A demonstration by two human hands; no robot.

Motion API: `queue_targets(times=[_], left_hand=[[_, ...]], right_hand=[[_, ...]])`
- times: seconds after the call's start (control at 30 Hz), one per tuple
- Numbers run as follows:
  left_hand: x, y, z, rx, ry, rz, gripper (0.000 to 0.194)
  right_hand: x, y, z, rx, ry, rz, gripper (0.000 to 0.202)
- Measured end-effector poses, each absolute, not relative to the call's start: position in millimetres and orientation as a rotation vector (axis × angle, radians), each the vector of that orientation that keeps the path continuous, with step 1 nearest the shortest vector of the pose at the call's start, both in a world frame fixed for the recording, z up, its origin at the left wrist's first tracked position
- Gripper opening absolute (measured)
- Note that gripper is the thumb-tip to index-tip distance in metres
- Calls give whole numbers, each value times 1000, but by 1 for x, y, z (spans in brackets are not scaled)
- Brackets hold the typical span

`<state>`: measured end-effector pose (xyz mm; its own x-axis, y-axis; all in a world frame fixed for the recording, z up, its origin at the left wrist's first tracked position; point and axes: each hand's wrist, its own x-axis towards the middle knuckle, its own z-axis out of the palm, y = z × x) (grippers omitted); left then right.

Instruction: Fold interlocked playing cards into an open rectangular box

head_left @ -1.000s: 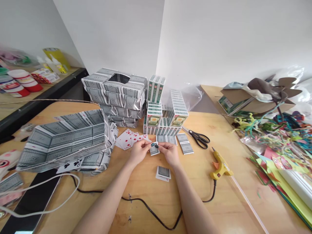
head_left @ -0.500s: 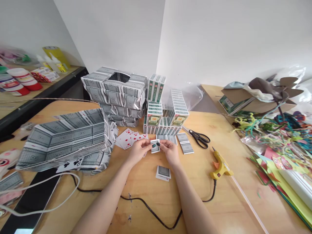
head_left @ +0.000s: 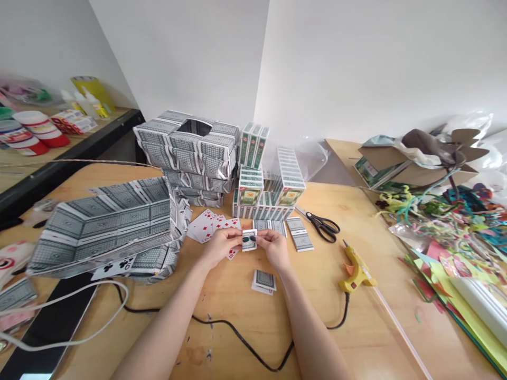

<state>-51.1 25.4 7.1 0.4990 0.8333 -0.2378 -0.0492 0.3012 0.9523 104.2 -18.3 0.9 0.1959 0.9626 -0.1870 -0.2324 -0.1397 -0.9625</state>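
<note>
A small folded playing card (head_left: pixel 249 244) with a grey patterned back is held up between both hands. My left hand (head_left: pixel 222 245) pinches its left side, and my right hand (head_left: pixel 274 247) pinches its right side, the thumbs meeting near the middle of the card. Behind and left of my left hand, face-up red cards (head_left: pixel 204 227) lie fanned on the table. Another folded card (head_left: pixel 264 279) rests on the table between my forearms. Beyond my right hand lie more folded cards (head_left: pixel 300 234), backs up.
Black-handled scissors (head_left: pixel 325 227) and a yellow glue gun (head_left: pixel 357 272) lie to the right; its black cord (head_left: pixel 237 332) runs under my forearms. Card boxes (head_left: pixel 250 195) stand behind the hands. A card-covered tray (head_left: pixel 106 227) sits left, near stacked card-covered boxes (head_left: pixel 190 145). Craft scraps (head_left: pixel 455 211) crowd the far right.
Both hands and the held card have shifted slightly left. The card now sits straighter, and more of the red card beneath my left hand shows.
</note>
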Motion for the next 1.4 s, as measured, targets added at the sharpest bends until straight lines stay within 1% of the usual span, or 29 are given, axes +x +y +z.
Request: queue_targets(times=[0.13,0.37,0.57,0.8,1.03,1.17,1.4], left_hand=[[-53,26,11,1042,831,629,27],[-50,26,14,1054,871,649,33],[-48,24,15,1060,911,673,29],[-41,23,9,1120,1067,732,30],[-34,20,3,1215,1152,844,23],[-35,19,3,1203,1084,855,29],[-36,17,0,1366,1059,928,31]], right_hand=[[104,-19,2,-1279,-793,1259,27],[103,-19,2,-1319,-793,1221,25],[101,-19,0,-1348,-793,1175,18],[100,-18,-4,-1339,-769,1168,15],[99,-17,-9,-1350,-759,1166,12],[96,-18,-7,-1360,-754,1164,12],[95,-18,-5,-1333,-720,1216,14]])
